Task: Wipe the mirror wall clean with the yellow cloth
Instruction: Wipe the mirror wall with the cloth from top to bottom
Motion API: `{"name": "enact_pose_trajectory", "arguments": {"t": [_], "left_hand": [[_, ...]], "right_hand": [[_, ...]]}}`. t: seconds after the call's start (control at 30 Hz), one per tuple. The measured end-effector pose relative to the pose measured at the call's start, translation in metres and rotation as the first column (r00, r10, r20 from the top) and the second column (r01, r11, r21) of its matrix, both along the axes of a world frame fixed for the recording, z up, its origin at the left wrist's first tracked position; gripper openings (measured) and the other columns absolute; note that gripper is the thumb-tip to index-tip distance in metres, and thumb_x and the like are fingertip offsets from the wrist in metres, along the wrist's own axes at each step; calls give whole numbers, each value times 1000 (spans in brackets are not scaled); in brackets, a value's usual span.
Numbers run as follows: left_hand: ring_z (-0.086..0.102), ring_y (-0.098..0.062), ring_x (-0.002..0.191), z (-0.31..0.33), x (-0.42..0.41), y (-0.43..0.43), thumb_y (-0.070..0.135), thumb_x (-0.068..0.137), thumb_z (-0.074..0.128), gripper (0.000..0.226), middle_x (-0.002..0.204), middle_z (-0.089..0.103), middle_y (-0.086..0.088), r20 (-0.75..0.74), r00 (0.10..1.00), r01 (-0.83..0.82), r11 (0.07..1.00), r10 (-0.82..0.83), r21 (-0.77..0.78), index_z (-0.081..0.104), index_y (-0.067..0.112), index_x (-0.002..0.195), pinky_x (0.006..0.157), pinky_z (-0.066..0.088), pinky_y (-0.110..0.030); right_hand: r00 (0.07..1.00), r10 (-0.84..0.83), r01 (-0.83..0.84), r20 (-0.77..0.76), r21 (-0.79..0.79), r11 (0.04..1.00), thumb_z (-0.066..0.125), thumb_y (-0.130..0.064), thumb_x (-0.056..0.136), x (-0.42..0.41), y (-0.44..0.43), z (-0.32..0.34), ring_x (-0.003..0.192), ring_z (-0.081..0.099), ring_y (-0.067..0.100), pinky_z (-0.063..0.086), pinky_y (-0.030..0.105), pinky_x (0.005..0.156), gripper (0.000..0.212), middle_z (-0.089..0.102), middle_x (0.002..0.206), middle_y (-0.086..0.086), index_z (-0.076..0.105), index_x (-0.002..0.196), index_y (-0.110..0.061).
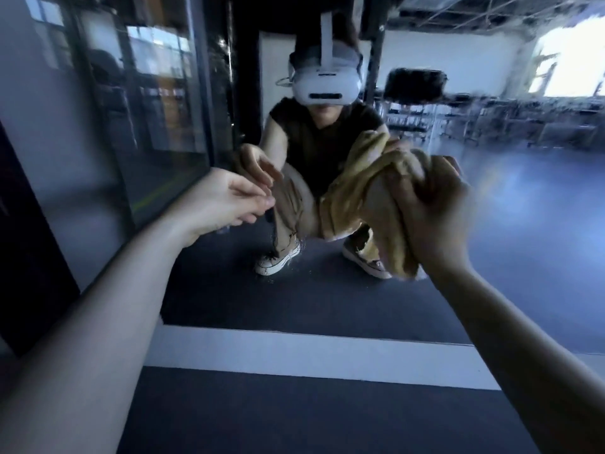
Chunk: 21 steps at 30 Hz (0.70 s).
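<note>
Right hand [432, 217] grips yellow cloth [370, 191] against mirror wall [523, 191].

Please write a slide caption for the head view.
A crouching person's right hand grips the cloth at the mirror; left hand open.

Mirror wall [523, 208] straight ahead blocks reach; glass partition [147, 132] hems left; right side open.

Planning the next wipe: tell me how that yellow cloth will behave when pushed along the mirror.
Likely floppy: the cloth bunches in folds in the right hand and a tail droops below it. Probably light, since one hand holds it up. Loose ends may trail on the mirror.
</note>
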<state>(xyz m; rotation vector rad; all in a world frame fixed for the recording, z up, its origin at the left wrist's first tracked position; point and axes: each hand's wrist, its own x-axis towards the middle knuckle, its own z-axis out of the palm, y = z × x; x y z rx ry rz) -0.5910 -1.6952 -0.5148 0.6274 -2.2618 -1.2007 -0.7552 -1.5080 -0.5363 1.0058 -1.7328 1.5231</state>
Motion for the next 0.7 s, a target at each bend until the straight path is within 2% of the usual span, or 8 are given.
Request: {"name": "enact_pose_trajectory", "arguments": {"t": [0.07, 0.13, 0.23, 0.3, 0.37, 0.5, 0.6, 0.7], "left_hand": [[60, -13, 69, -3, 6, -7, 18, 88, 63, 11, 84, 68, -9, -69, 995, -66, 998, 66, 1, 66, 9, 94, 64, 48, -26], [57, -9, 59, -12, 10, -16, 13, 91, 58, 8, 76, 64, -7, -116, 984, -136, 991, 133, -19, 65, 9, 91, 49, 45, -14], [55, 1, 45, -27, 11, -29, 13, 91, 58, 15, 67, 63, -2, -155, 967, -214, 975, 202, -63, 64, 18, 78, 47, 46, -13], [54, 0, 42, -36, 11, -36, 15, 89, 60, 17, 59, 63, 4, -165, 960, -242, 966, 224, -93, 65, 22, 74, 51, 47, -18], [54, -5, 42, -48, 11, -42, 14, 87, 62, 24, 49, 61, 9, -174, 957, -252, 962, 232, -106, 63, 26, 67, 53, 47, -22], [54, -10, 53, -69, 17, -57, 8, 86, 61, 26, 56, 62, 12, -260, 903, -367, 929, 342, -53, 63, 25, 66, 61, 46, -29], [58, -9, 59, -80, 22, -67, 7, 85, 58, 24, 73, 68, -1, -316, 827, -482, 876, 465, 26, 63, 24, 68, 62, 45, -27], [64, -19, 85, -86, 30, -73, 8, 84, 56, 14, 90, 72, -3, -308, 750, -612, 791, 586, 14, 66, 18, 83, 74, 44, -24]], "right_hand": [[971, -112, 119, -211, 23, 993, 66, -19, 79, 11, -23, -14, 87, 51, 18, 42, 31, 77, 16, 60, 96, 13, 65, 87, -6], [918, -82, 150, -387, 147, 978, 69, -13, 74, 18, -52, -43, 106, 48, 26, 41, 43, 92, 29, 61, 110, 15, 67, 101, -3], [835, -32, 287, -550, 385, 877, 67, -10, 74, 13, -78, -106, 133, 32, 30, 27, 60, 105, 52, 50, 136, 14, 58, 124, -5], [789, 20, 347, -614, 473, 810, 57, -9, 71, 8, -78, -135, 139, 21, 26, 20, 56, 110, 64, 35, 145, 8, 45, 134, -8], [730, 110, 357, -675, 513, 781, 46, -11, 74, 4, -74, -142, 140, 21, 24, 16, 48, 113, 62, 32, 146, 6, 37, 135, -9], [702, 220, 220, -677, 501, 837, 39, -15, 89, 0, -75, -105, 141, 22, 20, 15, 39, 115, 46, 47, 141, 12, 37, 134, -9], [716, 187, 102, -673, 365, 925, 47, -8, 90, 13, -107, -63, 136, 33, 29, 22, 49, 113, 36, 49, 139, 15, 41, 126, -8], [692, 152, 131, -706, 330, 935, 59, -2, 83, 27, -143, -51, 135, 32, 32, 20, 54, 112, 44, 48, 139, 17, 45, 124, -7]]}}
